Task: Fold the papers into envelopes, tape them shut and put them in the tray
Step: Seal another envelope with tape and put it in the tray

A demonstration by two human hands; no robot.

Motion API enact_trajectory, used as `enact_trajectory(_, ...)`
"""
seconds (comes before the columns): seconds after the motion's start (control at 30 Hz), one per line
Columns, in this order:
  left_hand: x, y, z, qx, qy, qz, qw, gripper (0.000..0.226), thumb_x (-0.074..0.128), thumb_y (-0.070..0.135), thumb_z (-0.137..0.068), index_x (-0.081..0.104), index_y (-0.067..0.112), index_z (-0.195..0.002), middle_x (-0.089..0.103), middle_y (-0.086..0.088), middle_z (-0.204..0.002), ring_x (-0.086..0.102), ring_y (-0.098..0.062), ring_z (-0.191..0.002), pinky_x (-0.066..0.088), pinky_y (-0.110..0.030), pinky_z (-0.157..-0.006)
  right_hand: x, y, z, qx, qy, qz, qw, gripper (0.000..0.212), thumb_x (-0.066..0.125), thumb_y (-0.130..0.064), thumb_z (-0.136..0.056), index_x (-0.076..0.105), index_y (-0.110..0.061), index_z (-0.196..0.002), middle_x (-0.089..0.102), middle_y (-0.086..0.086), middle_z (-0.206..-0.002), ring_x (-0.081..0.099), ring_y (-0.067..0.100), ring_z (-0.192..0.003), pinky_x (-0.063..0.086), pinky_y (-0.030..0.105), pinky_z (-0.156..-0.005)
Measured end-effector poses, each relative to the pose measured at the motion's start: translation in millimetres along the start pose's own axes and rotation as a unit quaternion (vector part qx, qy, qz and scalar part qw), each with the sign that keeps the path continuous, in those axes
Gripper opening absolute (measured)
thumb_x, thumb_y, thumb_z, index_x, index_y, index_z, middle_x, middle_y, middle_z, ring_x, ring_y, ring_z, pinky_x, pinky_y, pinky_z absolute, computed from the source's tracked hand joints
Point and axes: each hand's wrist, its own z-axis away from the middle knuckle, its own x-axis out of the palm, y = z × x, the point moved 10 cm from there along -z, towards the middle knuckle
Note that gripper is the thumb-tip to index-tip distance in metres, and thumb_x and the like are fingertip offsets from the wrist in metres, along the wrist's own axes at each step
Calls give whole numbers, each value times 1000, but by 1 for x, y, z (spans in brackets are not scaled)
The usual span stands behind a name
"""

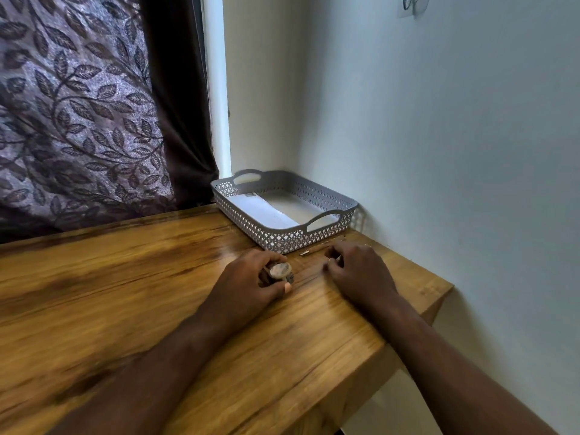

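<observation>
Wooden table, wall corner. Tray holds 1 envelope. Left hand grips tape roll; right hand curled, contents unclear. Best to steady the roll before pulling.

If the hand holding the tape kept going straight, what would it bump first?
Probably the pen lying just ahead of the left hand and its tape roll, then the tray wall behind it; depth is hard to judge.
</observation>
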Motion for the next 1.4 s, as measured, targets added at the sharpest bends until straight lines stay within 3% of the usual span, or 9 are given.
enact_trajectory(0.1, 4, -3, -3, -14, -4, 1, 1000, 44, 81, 37, -78, 65, 34, -119, 62, 15, -109, 54, 4, -96, 38, -10, -75, 1, -8, -2, -27, -8, 22, 999, 17, 60, -28, -91, 72, -24, -101, 71, -4, -100, 63, 16, -91, 49, 31, -80)
enact_trajectory(0.2, 7, -4, -8, -26, 8, 15, 1000, 47, 84, 33, -73, 66, 34, -116, 64, 14, -108, 57, 3, -94, 38, -8, -74, 4, -24, 1, -93, -47, -68, 992, 25, 61, -39, -90, 73, -25, -106, 72, -9, -98, 64, 7, -86, 53, 29, -76)
enact_trajectory(0.3, 17, 8, -15, -13, 3, 31, 999, 48, 85, 27, -71, 67, 31, -116, 66, 12, -108, 57, 5, -94, 38, -3, -74, 4, -34, 4, -132, -81, -142, 978, 31, 72, -37, -88, 73, -22, -114, 72, -13, -99, 64, -1, -84, 49, 14, -72)
enact_trajectory(0.53, 28, 32, -22, 26, 7, 37, 999, 51, 81, 15, -77, 65, 23, -125, 67, 6, -116, 60, -5, -102, 50, -21, -89, -1, -31, 2, -136, -77, -191, 969, 44, 85, -33, -77, 73, -19, -117, 73, -11, -95, 66, 0, -82, 48, 12, -69)
enact_trajectory(0.7, 28, 26, -22, 12, 8, 63, 998, 77, 80, 10, -76, 49, 22, -146, 64, 5, -128, 61, -3, -110, 50, -14, -91, -1, -13, -3, -67, -36, -173, 982, 29, 81, -36, -79, 73, -24, -105, 71, -11, -90, 65, 1, -80, 50, 17, -68)
enact_trajectory(0.8, 22, 19, -22, -7, 30, 58, 998, 66, 78, 14, -82, 52, 21, -142, 62, 6, -128, 60, 2, -100, 44, 0, -77, -14, 34, -11, 81, 82, -99, 988, 27, 77, -46, -79, 71, -25, -96, 70, -10, -89, 64, 6, -81, 53, 27, -72)
enact_trajectory(0.9, 18, 11, -20, -23, 54, 58, 997, 53, 77, 18, -84, 59, 24, -133, 65, 6, -123, 61, 1, -100, 42, 1, -75, -5, 58, -14, 161, 66, -48, 984, 38, 76, -55, -77, 74, -26, -101, 71, -4, -99, 66, 16, -90, 55, 35, -81)
enact_trajectory(1.03, 22, 11, -20, -29, 43, 47, 998, 47, 76, 22, -86, 61, 22, -130, 63, 6, -118, 58, 2, -94, 40, 2, -71, -2, 50, -17, 154, 35, 33, 987, 38, 75, -54, -78, 72, -28, -105, 66, -1, -110, 61, 20, -101, 45, 32, -84)
enact_trajectory(1.4, 31, 10, -23, -24, 11, 34, 999, 37, 75, 26, -87, 65, 24, -122, 59, 8, -116, 57, 3, -94, 43, 0, -71, 1, 41, -23, 156, 25, 50, 986, 40, 71, -54, -77, 67, -27, -106, 68, -1, -110, 61, 22, -102, 47, 37, -89)
